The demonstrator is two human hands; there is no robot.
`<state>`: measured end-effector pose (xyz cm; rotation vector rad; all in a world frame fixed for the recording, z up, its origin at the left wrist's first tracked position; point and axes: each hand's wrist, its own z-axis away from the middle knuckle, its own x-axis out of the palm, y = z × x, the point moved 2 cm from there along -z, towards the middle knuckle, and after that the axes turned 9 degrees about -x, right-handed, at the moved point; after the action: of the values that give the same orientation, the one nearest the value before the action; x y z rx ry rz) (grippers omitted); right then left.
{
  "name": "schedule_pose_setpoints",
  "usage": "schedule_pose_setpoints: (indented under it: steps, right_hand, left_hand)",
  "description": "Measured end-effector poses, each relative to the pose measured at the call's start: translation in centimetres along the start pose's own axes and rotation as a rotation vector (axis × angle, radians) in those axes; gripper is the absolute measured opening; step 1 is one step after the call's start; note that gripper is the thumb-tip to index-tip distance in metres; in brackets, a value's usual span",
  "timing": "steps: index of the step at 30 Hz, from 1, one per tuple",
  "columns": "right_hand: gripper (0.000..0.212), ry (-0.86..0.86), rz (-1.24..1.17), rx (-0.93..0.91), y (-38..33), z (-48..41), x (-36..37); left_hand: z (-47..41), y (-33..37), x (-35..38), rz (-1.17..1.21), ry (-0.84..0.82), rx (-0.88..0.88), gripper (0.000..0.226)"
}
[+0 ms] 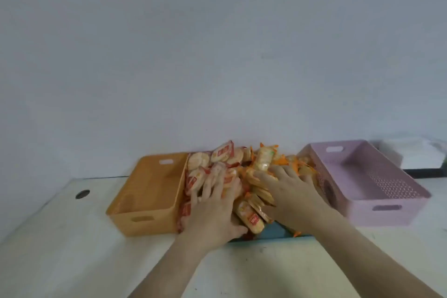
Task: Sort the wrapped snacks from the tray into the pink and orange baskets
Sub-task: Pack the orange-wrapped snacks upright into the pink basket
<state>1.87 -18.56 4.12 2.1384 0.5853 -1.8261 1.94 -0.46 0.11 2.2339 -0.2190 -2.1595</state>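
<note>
A heap of wrapped snacks lies on a blue tray between two baskets. Red-edged packets pile on the left side, orange-edged packets on the right. The orange basket stands left of the tray and looks empty. The pink basket stands to the right, also empty. My left hand rests palm down on the red-edged packets, fingers spread. My right hand lies on the orange-edged packets, fingers spread. Whether either hand grips a packet is hidden beneath the palms.
Everything sits on a white table against a pale wall. A round cable hole is in the table at the far left. A dark strip and a whitish object lie behind the pink basket.
</note>
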Motion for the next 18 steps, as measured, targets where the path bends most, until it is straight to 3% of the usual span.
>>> schedule_pose_setpoints:
  steps: [2,5,6,9,11,15,18]
  right_hand:
    - [0.066,0.032,0.011,0.071,0.4,0.4,1.5]
    - [0.082,0.068,0.012,0.192,2.2,1.6,4.2]
    - [0.088,0.039,-0.002,0.229,2.9,2.1,4.9]
    - [0.102,-0.067,0.009,0.287,4.6,3.9,7.5]
    - [0.1,-0.102,-0.02,0.272,5.0,3.9,8.2]
    - [0.08,0.021,-0.059,0.259,5.3,3.9,8.7]
    - [0.055,0.134,-0.101,0.276,5.3,3.9,9.2]
  left_hand:
    - [-0.2,1.0,1.3,-0.059,0.157,0.055,0.079]
    - [0.0,2.9,3.2,0.09,0.521,0.225,0.019]
    - [0.1,3.7,3.5,0.127,0.52,0.24,0.011]
    - [-0.1,5.1,5.6,0.097,0.437,0.2,0.022]
    - [-1.1,5.3,6.2,0.042,0.324,0.161,0.044]
    - [-2.0,5.9,6.9,-0.055,0.181,0.069,0.07]
    - [-2.2,7.0,6.9,-0.057,0.215,0.006,0.065]
